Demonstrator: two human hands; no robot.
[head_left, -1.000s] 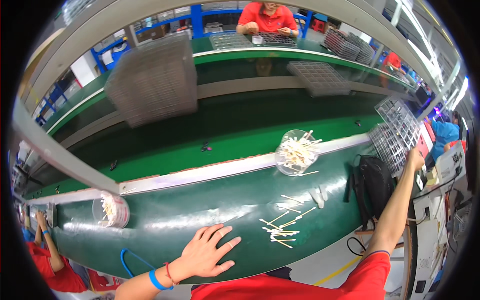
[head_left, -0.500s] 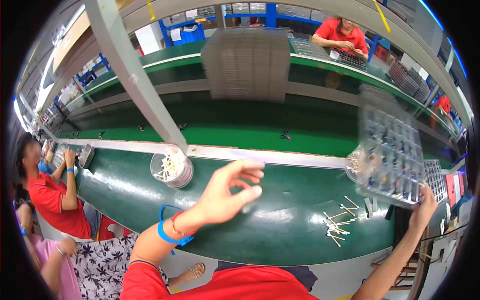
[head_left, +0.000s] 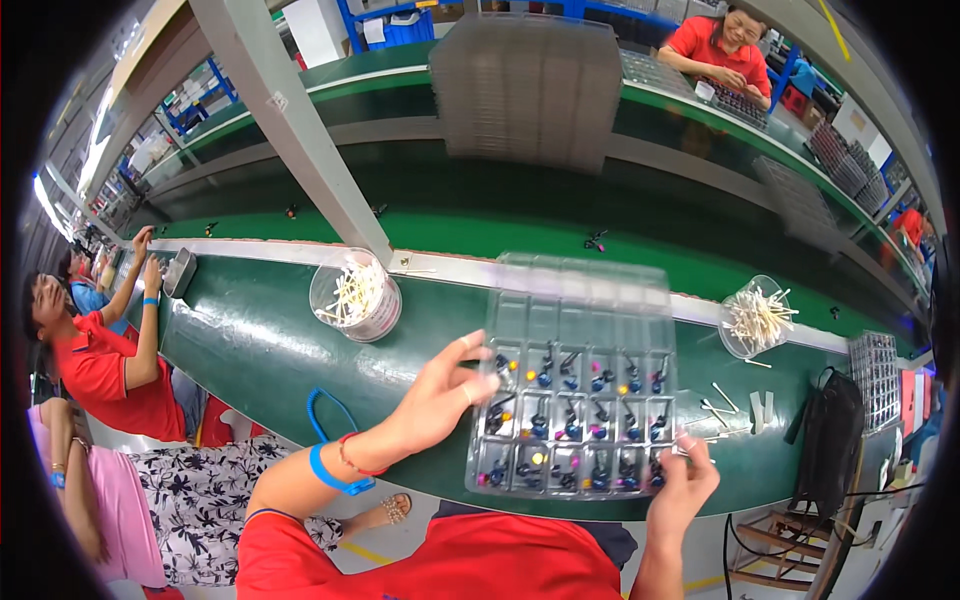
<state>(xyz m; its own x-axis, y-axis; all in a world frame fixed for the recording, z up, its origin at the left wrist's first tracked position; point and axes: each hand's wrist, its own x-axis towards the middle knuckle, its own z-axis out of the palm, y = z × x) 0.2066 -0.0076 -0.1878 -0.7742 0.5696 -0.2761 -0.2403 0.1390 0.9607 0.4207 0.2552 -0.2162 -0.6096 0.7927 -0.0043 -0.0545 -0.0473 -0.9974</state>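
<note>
Both hands grip a clear plastic tray (head_left: 580, 400) above the green counter (head_left: 260, 340): the left hand (head_left: 440, 395) closes fingers on its left edge, the right hand (head_left: 685, 485) pinches its near right corner. The tray's near compartments hold small dark parts with coloured tips; its far rows look bare. Far left of the tray stands a round clear tub of pale sticks (head_left: 355, 295); a second tub (head_left: 755, 318) sits far right, loose sticks (head_left: 720, 405) lying beside the tray. A seated worker in red (head_left: 95, 365) is at the counter's left end
</note>
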